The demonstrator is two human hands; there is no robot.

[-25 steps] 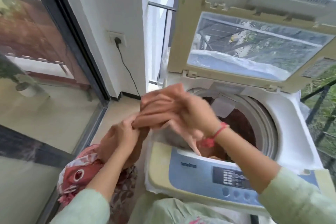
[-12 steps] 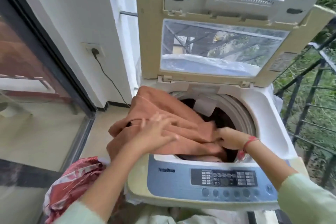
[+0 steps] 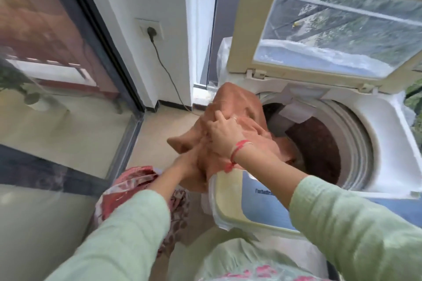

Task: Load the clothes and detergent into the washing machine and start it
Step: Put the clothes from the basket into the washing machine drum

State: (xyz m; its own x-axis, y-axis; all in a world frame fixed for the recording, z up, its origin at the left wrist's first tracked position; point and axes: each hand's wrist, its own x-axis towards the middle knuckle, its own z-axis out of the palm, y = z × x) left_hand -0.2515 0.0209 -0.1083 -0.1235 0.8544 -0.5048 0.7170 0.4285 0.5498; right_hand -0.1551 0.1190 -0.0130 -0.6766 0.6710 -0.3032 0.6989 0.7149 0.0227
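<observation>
A top-loading washing machine (image 3: 376, 143), lid (image 3: 244, 29) raised, stands on a tiled floor (image 3: 155, 134) beside a glass sliding door (image 3: 57, 75). The orange-brown cloth (image 3: 235, 102) bunches over its front-left rim, trailing into the drum. The right hand (image 3: 223, 132) clutches it from above, while the left hand (image 3: 191, 162) reaches beneath with its fingers hidden, so I cannot tell its grip. The lettering on the blue control panel (image 3: 262, 207) is too blurred to read.

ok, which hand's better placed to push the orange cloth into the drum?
Probably right: the right hand grips the orange cloth on top, nearer the drum; the left hand holds it outside the rim.
</observation>
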